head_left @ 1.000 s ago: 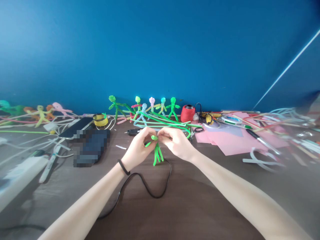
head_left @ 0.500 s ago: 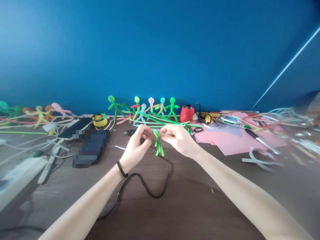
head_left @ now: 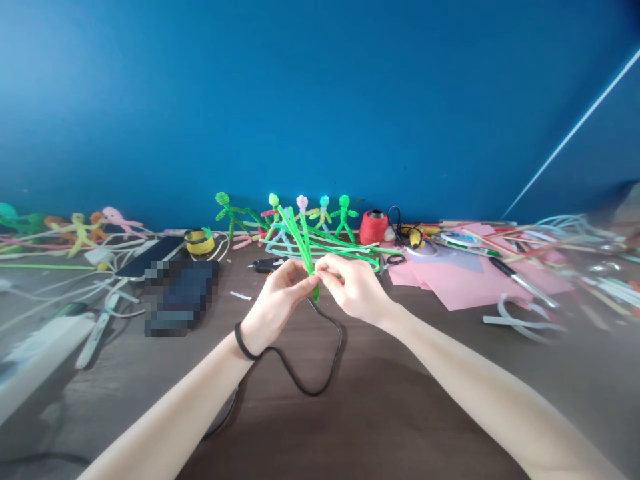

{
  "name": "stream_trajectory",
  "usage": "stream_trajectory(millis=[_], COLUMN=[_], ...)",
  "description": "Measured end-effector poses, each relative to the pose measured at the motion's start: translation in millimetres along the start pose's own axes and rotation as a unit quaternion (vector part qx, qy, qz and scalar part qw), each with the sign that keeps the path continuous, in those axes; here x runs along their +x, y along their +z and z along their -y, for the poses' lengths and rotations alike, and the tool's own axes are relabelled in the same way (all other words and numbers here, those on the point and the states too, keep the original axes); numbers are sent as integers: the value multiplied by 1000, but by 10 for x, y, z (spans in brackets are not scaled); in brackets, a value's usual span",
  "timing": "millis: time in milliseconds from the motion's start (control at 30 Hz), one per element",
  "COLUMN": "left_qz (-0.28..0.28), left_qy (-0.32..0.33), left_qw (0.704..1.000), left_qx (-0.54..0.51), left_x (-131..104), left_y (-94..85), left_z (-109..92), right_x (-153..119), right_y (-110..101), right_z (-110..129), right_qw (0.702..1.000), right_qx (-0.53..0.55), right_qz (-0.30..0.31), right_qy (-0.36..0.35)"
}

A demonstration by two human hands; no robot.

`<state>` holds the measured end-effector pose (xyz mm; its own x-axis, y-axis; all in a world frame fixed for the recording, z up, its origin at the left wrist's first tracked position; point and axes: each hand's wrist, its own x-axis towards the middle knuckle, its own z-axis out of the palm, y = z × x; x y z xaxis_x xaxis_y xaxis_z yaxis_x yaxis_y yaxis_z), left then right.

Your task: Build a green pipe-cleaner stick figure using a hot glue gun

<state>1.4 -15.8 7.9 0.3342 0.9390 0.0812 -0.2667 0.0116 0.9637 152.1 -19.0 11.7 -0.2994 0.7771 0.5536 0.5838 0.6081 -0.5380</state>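
Note:
Between the fingertips of both hands is a bunch of bright green pipe cleaners (head_left: 299, 233). Its long ends fan upward and a short folded end pokes out below. My left hand (head_left: 277, 297), a black band (head_left: 245, 343) round its wrist, pinches the bunch from the left. From the right, the thumb and forefinger of my right hand (head_left: 354, 287) close on it at the same spot. The exact join is hidden by the fingers. Just behind lie loose green pipe cleaners (head_left: 345, 250) and a black-handled tool (head_left: 265, 265).
Small pipe-cleaner figures, one of them green (head_left: 345, 215), stand along the blue wall. A red thread spool (head_left: 374, 228) is beside them. Pink paper (head_left: 455, 287) and a pen (head_left: 523, 281) lie right; a phone (head_left: 153, 257) and yellow tape (head_left: 199, 241) left. A black cable (head_left: 300, 387) crosses the table.
The green pipe cleaners have been turned over: their loose ends hung down and now point up. My hands have come closer together, and both now pinch the bunch.

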Motion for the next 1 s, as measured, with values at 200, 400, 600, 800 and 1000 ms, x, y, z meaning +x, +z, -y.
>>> stream_trajectory(millis=[200, 400, 600, 800, 1000], left_qz=[-22, -79, -85, -105, -60], left_qy=[63, 146, 194, 319, 443], left_qw=[997, 973, 949, 830, 727], left_qx=[41, 162, 232, 446, 522], left_x=[7, -7, 20, 32, 7], left_y=[7, 16, -18, -67, -157], left_z=[67, 93, 151, 148, 184], right_x=[16, 51, 37, 54, 54], right_y=[5, -16, -38, -53, -35], right_z=[-5, 42, 59, 57, 16], right_qw=[998, 994, 998, 989, 985], right_qx=[56, 79, -1, 73, 93], right_qz=[17, 31, 29, 78, 93], right_qy=[34, 71, 51, 100, 113])
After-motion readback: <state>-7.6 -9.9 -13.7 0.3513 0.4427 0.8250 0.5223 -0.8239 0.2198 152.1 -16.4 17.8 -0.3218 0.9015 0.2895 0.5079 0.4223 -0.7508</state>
